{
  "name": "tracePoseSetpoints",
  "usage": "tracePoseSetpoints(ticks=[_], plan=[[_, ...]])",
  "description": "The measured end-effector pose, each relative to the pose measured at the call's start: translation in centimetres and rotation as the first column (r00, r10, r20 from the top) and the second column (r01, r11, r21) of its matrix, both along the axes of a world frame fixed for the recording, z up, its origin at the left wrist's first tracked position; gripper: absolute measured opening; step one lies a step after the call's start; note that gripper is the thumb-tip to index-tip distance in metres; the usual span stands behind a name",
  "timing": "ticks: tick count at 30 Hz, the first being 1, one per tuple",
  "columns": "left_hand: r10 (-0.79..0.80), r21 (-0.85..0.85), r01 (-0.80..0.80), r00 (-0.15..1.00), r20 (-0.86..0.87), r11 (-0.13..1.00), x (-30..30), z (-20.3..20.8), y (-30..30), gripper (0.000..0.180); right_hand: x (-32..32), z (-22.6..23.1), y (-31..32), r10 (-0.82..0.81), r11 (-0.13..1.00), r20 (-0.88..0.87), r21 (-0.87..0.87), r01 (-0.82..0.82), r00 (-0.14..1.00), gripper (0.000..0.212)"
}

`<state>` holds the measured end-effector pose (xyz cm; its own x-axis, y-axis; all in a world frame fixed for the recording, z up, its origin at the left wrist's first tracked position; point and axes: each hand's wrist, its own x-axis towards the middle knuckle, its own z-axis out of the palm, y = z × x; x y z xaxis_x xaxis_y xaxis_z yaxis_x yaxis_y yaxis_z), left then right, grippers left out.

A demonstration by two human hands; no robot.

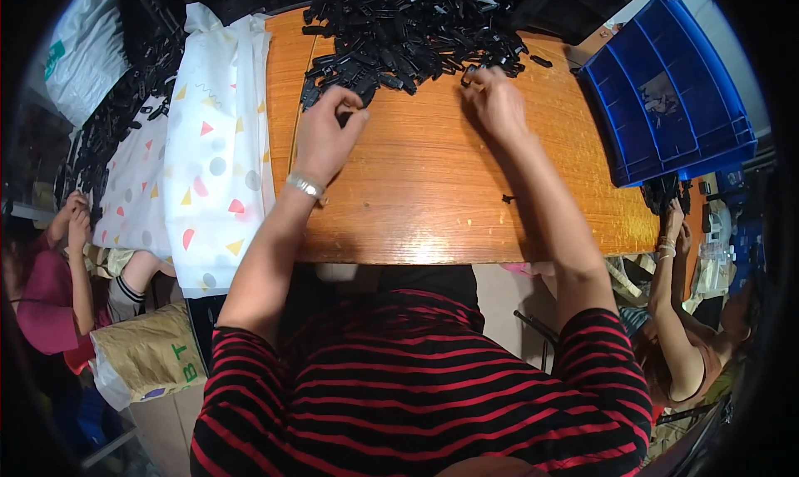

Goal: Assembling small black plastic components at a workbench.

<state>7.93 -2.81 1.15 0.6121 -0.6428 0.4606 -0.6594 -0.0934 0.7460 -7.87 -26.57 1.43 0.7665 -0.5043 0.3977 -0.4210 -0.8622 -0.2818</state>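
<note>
Head view, looking straight down: nearest the lens is the person's red-and-black striped top point(416, 377), and both bare forearms run up from it over the near edge of the wooden tabletop point(433, 194). A single small black piece point(504, 199) lies alone on the bare wood, just inside the right forearm and well short of either hand. Farther out, the left hand point(326, 136), with a silver bracelet point(305, 185) at the wrist, has its fingers point(354, 111) curled together as if pinching something at the near fringe of the pile of black plastic parts point(399, 27); whether a part is actually between them cannot be told. The right hand point(497, 101) lies palm down at about the same reach, its fingertips bent onto the parts at the pile's right fringe, and what it grips, if anything, is hidden. The pile lies directly beyond both hands, its long axis running left to right across the far half of the tabletop, so each hand touches its own end and neither is clearly nearer. Left of the tabletop hangs a white cloth point(212, 152) with coloured shapes; at far right a blue compartment bin point(666, 94) sits tilted. Other people's hands show at both edges.
</note>
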Motion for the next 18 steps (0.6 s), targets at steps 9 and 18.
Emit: tracePoseSetpoints(ticks=[9, 18], plan=[[0.123, 0.317, -0.227, 0.94, 0.317, 0.921, 2.2, -1.4, -2.7, 0.036, 2.2, -1.5, -2.4, 0.062, 0.968, -0.247, -0.222, -0.119, 0.967, 0.031], [-0.172, 0.106, 0.17, 0.985, 0.007, 0.98, -1.7, -1.8, -0.4, 0.026, -1.6, 0.4, 4.7, 0.234, 0.962, -0.15, -0.109, -0.252, 0.961, 0.025]])
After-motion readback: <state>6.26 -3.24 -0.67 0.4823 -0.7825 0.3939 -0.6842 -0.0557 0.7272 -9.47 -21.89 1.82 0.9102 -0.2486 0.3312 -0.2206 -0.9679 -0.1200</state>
